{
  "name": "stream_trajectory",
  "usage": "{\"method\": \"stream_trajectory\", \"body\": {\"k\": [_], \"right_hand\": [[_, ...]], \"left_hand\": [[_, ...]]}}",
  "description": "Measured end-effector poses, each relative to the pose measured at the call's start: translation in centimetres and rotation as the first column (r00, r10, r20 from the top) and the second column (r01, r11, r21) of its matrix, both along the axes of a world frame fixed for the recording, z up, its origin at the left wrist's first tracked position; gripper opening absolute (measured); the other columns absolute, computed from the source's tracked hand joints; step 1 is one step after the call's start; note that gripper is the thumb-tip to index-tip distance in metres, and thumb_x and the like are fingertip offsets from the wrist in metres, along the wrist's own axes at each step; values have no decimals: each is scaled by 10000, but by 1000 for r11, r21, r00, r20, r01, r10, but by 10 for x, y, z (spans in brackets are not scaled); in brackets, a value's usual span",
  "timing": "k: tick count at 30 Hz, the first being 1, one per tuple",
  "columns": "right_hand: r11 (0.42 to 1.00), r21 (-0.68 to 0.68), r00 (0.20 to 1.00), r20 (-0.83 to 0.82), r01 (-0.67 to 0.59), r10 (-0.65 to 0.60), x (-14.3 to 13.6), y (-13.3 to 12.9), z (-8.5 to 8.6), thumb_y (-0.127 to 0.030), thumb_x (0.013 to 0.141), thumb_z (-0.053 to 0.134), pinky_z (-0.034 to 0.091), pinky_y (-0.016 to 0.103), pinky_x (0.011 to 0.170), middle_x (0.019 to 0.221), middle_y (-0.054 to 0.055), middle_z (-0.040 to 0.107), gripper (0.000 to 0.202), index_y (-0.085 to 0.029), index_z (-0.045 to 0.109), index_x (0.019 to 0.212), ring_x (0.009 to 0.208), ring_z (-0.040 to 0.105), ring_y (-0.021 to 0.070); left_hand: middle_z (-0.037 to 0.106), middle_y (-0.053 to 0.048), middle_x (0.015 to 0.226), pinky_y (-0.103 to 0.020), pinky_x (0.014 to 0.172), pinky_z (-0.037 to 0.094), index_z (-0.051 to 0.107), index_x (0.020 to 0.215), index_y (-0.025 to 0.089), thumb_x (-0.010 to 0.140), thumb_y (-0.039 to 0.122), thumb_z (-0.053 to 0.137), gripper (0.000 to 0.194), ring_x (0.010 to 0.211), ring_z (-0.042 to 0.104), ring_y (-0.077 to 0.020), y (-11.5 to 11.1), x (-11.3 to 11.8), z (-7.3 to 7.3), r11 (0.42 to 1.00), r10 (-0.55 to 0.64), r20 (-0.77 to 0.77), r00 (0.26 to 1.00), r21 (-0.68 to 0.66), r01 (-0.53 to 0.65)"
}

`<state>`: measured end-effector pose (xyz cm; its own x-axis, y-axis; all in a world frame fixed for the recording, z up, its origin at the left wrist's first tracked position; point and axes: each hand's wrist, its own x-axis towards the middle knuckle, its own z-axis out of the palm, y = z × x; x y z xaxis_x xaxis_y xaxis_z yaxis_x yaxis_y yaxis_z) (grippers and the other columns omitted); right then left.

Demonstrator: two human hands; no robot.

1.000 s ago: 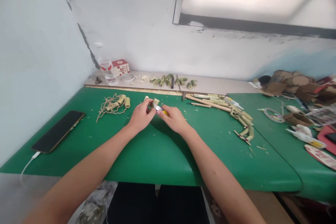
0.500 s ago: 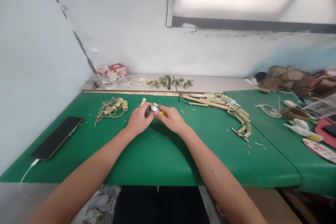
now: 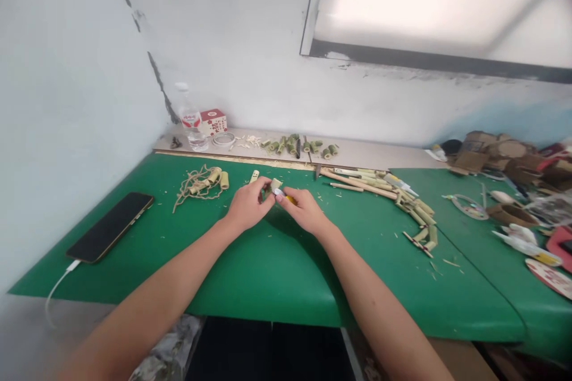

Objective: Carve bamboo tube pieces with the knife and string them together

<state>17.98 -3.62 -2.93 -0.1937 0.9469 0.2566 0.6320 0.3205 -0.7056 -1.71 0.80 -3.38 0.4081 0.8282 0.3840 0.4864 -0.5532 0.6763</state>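
My left hand (image 3: pixel 248 203) is closed around a short piece of bamboo (image 3: pixel 276 183), its pale side showing above the fingertips. In my right hand (image 3: pixel 305 209) is a utility knife with a yellow handle (image 3: pixel 290 199), its blade end against or very near the bamboo. Both hands meet just over the green tabletop, fingertips almost touching. Right behind my left hand lies a bamboo piece with small dark marks (image 3: pixel 254 176). To the left, bamboo tubes (image 3: pixel 214 175) sit tangled in brown twine (image 3: pixel 192 184).
A hammer (image 3: pixel 357 183) and joined bamboo lengths (image 3: pixel 422 214) lie to the right. At left is a phone (image 3: pixel 111 227) on a white cable. Along the back ledge stand a water bottle (image 3: pixel 193 125), a red-and-white box (image 3: pixel 214 122), a tape roll (image 3: pixel 223 139) and green bamboo pieces (image 3: pixel 292 144).
The camera has turned, so the scene sits further right and slightly tilted. The bamboo in my left hand has been turned, showing a paler face; both hands keep their hold.
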Motion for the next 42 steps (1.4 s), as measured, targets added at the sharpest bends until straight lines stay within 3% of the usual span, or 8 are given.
{"method": "stream_trajectory", "body": {"k": [14, 21, 25, 31, 35, 39, 40, 42], "right_hand": [[1000, -10, 1000, 4, 14, -14, 2, 3, -3, -668, 1027, 460, 235, 290, 591, 611, -56, 363, 536, -248, 367, 706, 592, 340, 136], [990, -18, 987, 80, 140, -138, 2, 3, -1, -607, 1016, 491, 259, 293, 605, 619, -38, 469, 472, -241, 456, 720, 599, 401, 149], [925, 5, 924, 35, 380, -380, 6, 6, -1, -550, 960, 599, 408, 305, 712, 913, 44, 727, 352, -236, 690, 1090, 796, 639, 222], [870, 16, 864, 113, 493, -492, 14, 9, -6, -297, 919, 662, 485, 363, 843, 1205, 106, 767, 434, -243, 631, 1349, 1047, 719, 296], [893, 65, 876, 171, 446, -450, 15, 8, -9, -226, 945, 646, 478, 347, 853, 1206, 96, 764, 394, -249, 636, 1338, 1133, 695, 294], [892, 69, 863, 230, 446, -450, 14, 9, -9, -206, 959, 660, 463, 325, 831, 1154, 91, 758, 312, -242, 673, 1269, 1118, 670, 279], [891, 64, 858, 249, 449, -450, 13, 9, -9, -200, 958, 666, 459, 325, 832, 1145, 92, 758, 292, -237, 681, 1247, 1115, 665, 279], [895, 53, 853, 282, 443, -439, 14, 9, -10, -187, 959, 666, 454, 326, 831, 1143, 94, 761, 261, -228, 690, 1216, 1121, 655, 282]], "left_hand": [[683, 4, 760, -302, 638, 399, 689, 1109, 218, 963, 400, 619, 244, 655, 617, -181, -2, 0, 4, 999, -18, -76, 997, -41, 15], [771, -41, 990, -321, 728, 487, 695, 1178, 235, 1004, 390, 589, 256, 858, 727, -227, -2, -3, 6, 1000, -22, -266, 964, -13, 19], [752, -65, 1233, -341, 776, 538, 685, 1248, 248, 1023, 365, 555, 285, 1034, 753, -267, -4, -3, 4, 996, -47, -459, 887, 43, 74], [714, -103, 1342, -417, 857, 590, 650, 1342, 241, 1058, 450, 526, 373, 1036, 755, -302, -13, 0, 8, 997, 65, -443, 894, 58, -43], [598, -166, 1454, -490, 1101, 533, 480, 1469, 198, 951, 369, 719, 595, 1211, 680, -317, 32, -26, 28, 907, 382, 40, 923, 177, -383], [345, -227, 1647, -495, 1298, 335, 255, 1554, 147, 864, 317, 826, 912, 1543, 411, -355, 117, -80, 63, 687, 643, 429, 635, 43, -725], [312, -242, 1653, -532, 1312, 282, 193, 1556, 113, 913, 387, 780, 912, 1600, 307, -393, 137, -92, 71, 673, 671, 422, 609, -4, -740], [389, -267, 1565, -593, 1282, 270, 106, 1511, 38, 1053, 450, 556, 762, 1595, 289, -412, 168, -111, 81, 823, 537, 314, 783, 11, -568]]}}
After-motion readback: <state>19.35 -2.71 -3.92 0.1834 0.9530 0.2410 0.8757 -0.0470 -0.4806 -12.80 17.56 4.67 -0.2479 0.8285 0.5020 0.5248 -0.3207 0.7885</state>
